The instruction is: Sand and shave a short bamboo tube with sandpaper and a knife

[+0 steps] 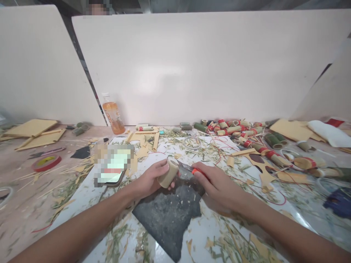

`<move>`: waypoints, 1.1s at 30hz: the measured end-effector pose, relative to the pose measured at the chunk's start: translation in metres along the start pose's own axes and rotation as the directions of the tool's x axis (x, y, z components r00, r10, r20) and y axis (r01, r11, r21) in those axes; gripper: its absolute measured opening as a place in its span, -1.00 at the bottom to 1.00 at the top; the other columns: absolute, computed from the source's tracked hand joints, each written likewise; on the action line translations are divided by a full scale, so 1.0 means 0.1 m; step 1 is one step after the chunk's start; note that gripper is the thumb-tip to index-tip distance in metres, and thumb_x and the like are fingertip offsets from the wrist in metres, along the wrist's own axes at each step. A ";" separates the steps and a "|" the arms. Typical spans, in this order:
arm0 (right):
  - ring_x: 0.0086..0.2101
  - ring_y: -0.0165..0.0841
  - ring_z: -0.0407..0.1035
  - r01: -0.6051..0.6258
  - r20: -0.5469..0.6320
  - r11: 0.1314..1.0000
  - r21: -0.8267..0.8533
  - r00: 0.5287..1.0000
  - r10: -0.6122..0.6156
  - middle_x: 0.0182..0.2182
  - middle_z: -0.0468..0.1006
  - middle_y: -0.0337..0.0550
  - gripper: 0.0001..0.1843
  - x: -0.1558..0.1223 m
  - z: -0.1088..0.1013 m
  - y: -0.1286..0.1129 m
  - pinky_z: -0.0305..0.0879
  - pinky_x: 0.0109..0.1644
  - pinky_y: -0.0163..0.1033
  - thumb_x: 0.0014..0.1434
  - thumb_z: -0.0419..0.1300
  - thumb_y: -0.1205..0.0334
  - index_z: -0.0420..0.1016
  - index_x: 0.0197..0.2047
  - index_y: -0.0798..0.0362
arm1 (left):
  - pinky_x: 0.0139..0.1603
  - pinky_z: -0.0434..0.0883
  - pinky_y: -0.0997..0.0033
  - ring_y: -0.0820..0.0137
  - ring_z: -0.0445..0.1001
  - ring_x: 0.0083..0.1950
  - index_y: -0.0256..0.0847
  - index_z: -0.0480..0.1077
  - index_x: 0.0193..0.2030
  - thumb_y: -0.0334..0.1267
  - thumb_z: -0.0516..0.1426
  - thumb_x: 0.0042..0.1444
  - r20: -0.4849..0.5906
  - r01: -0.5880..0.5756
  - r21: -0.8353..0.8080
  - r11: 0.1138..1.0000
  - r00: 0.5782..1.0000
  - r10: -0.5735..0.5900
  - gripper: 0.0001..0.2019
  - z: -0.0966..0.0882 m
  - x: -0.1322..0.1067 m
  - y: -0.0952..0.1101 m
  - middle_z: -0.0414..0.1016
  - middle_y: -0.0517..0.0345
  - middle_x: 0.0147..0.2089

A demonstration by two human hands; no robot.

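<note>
My left hand (156,177) is wrapped round a short bamboo tube (168,174), which it holds tilted with its open end up and to the right. In my right hand (212,179) is a utility knife (195,170) with an orange-red handle. Its blade points left and reaches the tube's upper rim; whether it touches cannot be made out. Under both hands lies a dark, ragged-edged sheet (170,212) on a white board (82,204), with shavings scattered over it.
At the back right is a pile of bamboo pieces (233,128) with red bands. A drink bottle (113,116) stands by the white partition (208,69). A phone (115,170), a tape roll (46,163) and scissors (46,152) lie leftward. Yellow sheets (33,128) sit far left.
</note>
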State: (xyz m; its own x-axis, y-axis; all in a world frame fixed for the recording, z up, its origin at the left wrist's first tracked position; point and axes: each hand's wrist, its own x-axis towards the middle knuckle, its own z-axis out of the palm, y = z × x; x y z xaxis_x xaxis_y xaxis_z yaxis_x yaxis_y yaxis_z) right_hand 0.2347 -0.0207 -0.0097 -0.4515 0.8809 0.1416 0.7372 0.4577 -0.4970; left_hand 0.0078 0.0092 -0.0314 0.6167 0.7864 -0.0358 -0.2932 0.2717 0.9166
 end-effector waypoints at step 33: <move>-0.46 -0.32 0.29 0.018 0.086 0.998 0.052 0.996 -0.022 -0.45 0.42 -0.22 -0.73 -0.15 0.10 -0.24 0.13 -0.38 -0.23 0.38 -0.18 0.07 0.23 -0.17 0.00 | -0.24 0.25 0.44 0.40 0.33 -0.26 -0.20 0.25 -0.06 -0.11 0.27 0.05 0.035 -0.138 0.302 0.943 0.990 0.134 -0.60 0.05 -0.12 -0.06 0.37 0.17 -0.25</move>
State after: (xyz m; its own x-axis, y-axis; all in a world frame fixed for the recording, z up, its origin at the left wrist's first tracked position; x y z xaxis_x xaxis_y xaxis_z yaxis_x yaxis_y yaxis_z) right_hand 0.2192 -0.0462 -0.0082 -0.5093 0.8570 0.0790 0.7016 0.4666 -0.5386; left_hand 0.0060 -0.0044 -0.0342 0.5972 0.7956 0.1014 -0.1416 -0.0198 0.9897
